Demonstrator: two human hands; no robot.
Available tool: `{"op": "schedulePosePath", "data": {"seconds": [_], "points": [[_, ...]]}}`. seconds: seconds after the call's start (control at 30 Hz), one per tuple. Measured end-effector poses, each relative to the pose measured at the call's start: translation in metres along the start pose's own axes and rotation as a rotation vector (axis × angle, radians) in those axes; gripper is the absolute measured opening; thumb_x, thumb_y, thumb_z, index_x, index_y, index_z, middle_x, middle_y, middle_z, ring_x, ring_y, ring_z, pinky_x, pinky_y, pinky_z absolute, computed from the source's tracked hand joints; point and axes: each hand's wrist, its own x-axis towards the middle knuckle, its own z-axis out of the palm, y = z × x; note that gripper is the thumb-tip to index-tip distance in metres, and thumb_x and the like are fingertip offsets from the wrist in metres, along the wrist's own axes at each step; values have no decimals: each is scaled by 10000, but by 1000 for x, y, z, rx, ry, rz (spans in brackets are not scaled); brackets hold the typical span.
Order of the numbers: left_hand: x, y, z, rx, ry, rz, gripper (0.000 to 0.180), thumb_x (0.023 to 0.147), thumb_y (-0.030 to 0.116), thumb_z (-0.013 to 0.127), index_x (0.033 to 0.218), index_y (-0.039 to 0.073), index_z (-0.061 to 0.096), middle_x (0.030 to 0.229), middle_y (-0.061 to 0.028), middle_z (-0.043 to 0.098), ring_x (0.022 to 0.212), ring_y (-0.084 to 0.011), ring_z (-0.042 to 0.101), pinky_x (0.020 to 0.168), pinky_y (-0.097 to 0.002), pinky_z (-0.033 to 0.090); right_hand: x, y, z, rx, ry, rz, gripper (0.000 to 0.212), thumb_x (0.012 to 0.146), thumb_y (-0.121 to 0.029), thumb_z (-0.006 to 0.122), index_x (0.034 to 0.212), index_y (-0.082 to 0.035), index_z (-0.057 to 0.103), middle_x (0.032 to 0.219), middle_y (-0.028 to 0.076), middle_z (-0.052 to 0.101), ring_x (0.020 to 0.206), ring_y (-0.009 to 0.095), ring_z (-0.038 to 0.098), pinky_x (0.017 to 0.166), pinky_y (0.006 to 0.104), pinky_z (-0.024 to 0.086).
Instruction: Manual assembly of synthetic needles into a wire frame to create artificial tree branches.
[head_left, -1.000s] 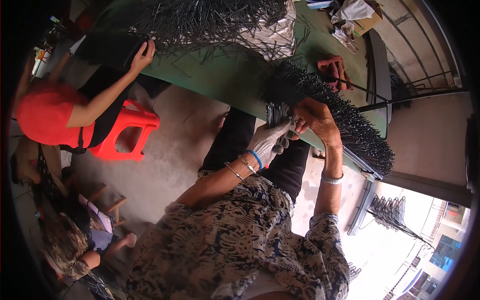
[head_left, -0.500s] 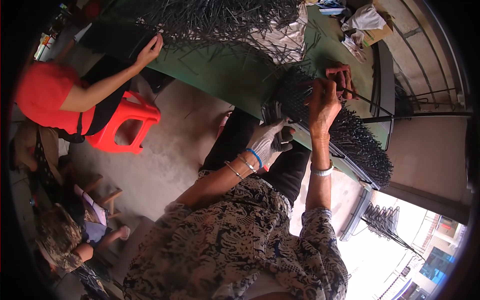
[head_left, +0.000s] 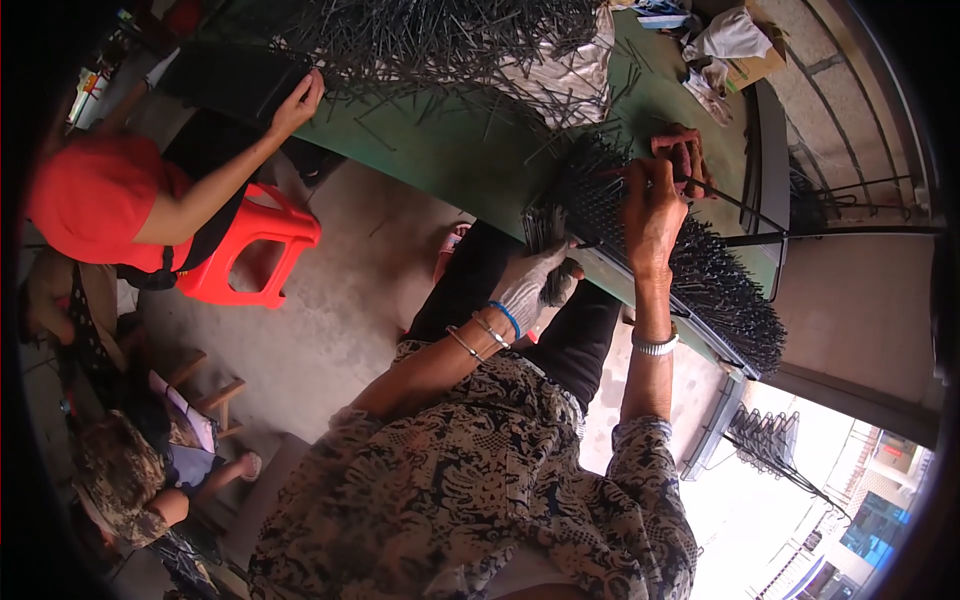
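My left hand [head_left: 535, 283], in a pale glove with dark fingertips, is closed round a bundle of thin black strips [head_left: 543, 230] at the table's near edge. My right hand [head_left: 655, 220] is bare and pinched over a black board full of small holes [head_left: 605, 213]. Whatever its fingertips hold is too small to make out. Many black strips [head_left: 735, 305] stand packed in the right part of that board, beside my right wrist. Just beyond the right hand lies a reddish-brown lump [head_left: 680, 158], perhaps a worn glove or cloth.
A big heap of loose black strips [head_left: 440, 40] covers a pale cloth [head_left: 570, 80] on the green table [head_left: 400, 135]. At left a person in red [head_left: 110, 205] reaches onto the table, by a red stool [head_left: 265, 240]. A thin metal bar [head_left: 840, 238] runs along the right.
My right hand has shifted slightly right and nearer to me over the board. The left hand has turned a little with its bundle. The person in red has leaned slightly left.
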Motion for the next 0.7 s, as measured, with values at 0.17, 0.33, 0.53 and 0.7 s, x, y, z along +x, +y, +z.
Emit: {"op": "schedulePosePath", "data": {"seconds": [0.17,0.33,0.53,0.7], "points": [[0,0,1,4,17,32,167,959,211,639,958,49,676,717,-89,678,486,-105,552,416,-236,419,8,3,0,131,-80,11,62,932,-81,629,974,-41,608,668,73,590,462,118,494,453,295,417],[7,2,-6,50,80,90,178,965,228,630,969,56,676,731,-84,688,479,-93,539,410,-233,414,16,-8,-6,75,-64,-145,44,901,-22,630,939,-32,611,706,89,580,620,214,548,562,320,439],[3,8,-2,65,35,84,169,957,247,641,979,83,677,722,-89,693,445,-78,505,397,-225,402,13,-2,2,72,-183,-67,47,885,-7,631,918,-32,609,734,134,588,672,239,551,625,340,459],[-2,8,6,169,86,85,163,959,250,638,953,92,673,724,-83,699,444,-70,504,396,-222,401,10,3,9,64,-275,-83,46,891,-45,639,936,-51,629,776,154,616,702,280,602,652,354,480]]}}
